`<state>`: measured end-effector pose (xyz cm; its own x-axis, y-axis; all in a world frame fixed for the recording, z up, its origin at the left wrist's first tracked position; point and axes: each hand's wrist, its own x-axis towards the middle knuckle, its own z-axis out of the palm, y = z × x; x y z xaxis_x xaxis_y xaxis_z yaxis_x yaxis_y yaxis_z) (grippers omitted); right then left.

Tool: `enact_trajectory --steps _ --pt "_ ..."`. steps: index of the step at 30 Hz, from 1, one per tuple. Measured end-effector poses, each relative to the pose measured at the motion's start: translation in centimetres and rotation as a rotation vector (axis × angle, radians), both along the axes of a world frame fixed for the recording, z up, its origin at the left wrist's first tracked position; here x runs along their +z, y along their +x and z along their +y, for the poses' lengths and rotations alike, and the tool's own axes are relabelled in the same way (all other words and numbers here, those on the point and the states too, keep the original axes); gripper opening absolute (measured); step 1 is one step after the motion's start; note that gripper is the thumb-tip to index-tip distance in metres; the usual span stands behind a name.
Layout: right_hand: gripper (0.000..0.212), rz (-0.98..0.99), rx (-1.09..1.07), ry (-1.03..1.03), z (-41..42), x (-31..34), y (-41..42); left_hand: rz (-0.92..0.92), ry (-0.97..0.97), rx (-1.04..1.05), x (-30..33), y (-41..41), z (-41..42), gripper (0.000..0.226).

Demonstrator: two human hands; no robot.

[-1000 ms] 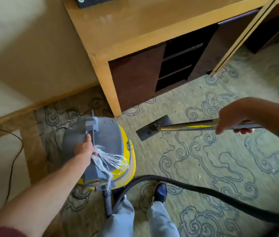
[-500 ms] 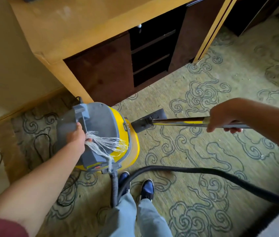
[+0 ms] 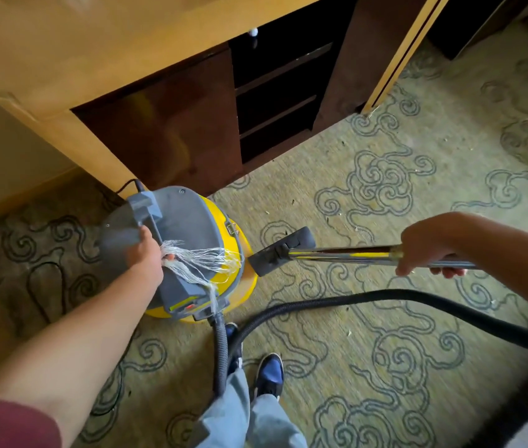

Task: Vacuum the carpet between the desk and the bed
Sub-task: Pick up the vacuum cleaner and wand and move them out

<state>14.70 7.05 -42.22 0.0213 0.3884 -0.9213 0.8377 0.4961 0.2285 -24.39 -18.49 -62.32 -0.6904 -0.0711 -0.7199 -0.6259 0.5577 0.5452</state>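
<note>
A yellow canister vacuum (image 3: 191, 221) with a grey lid stands on the patterned carpet (image 3: 369, 318) just in front of the desk (image 3: 101, 66). My left hand (image 3: 146, 257) grips the grey handle on its lid, where white string is tied. My right hand (image 3: 424, 250) holds the metal wand (image 3: 337, 253), which lies nearly level and points left. The black floor nozzle (image 3: 280, 252) at the wand's end hangs beside the canister, above the carpet. A black hose (image 3: 385, 297) curves from the canister's front across the carpet to the right.
The desk has dark wood panels and open black shelves (image 3: 275, 92). A black power cord (image 3: 46, 286) loops on the carpet left of the canister. My feet in blue shoes (image 3: 269, 373) stand behind it. A dark edge (image 3: 515, 412), perhaps the bed, fills the lower right.
The canister has moved forward and right along the desk front with my left hand on its handle. The wand and nozzle came along beside it, and my feet stepped after.
</note>
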Motion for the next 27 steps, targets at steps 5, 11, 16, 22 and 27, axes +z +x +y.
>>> enact_trajectory --steps 5,11,16,22,27 --pt "0.037 -0.011 -0.016 0.002 1.0 -1.7 -1.0 -0.029 0.028 0.011 -2.5 -2.1 1.5 0.071" --pt "0.031 0.031 -0.012 0.031 0.9 -3.7 -3.3 -0.064 0.065 0.056 -5.1 -3.3 3.0 0.064" --pt "0.031 0.084 -0.018 0.055 -0.4 -5.1 -6.2 -0.054 0.105 0.031 -4.7 -4.5 4.8 0.059" --pt "0.026 0.092 0.012 0.102 -0.6 -4.0 -7.8 0.025 -0.062 -0.174 -3.3 -3.1 6.2 0.046" --pt "0.021 0.087 0.087 0.141 -2.2 -2.9 -9.4 0.038 -0.155 -0.323 -2.5 -3.9 6.3 0.046"
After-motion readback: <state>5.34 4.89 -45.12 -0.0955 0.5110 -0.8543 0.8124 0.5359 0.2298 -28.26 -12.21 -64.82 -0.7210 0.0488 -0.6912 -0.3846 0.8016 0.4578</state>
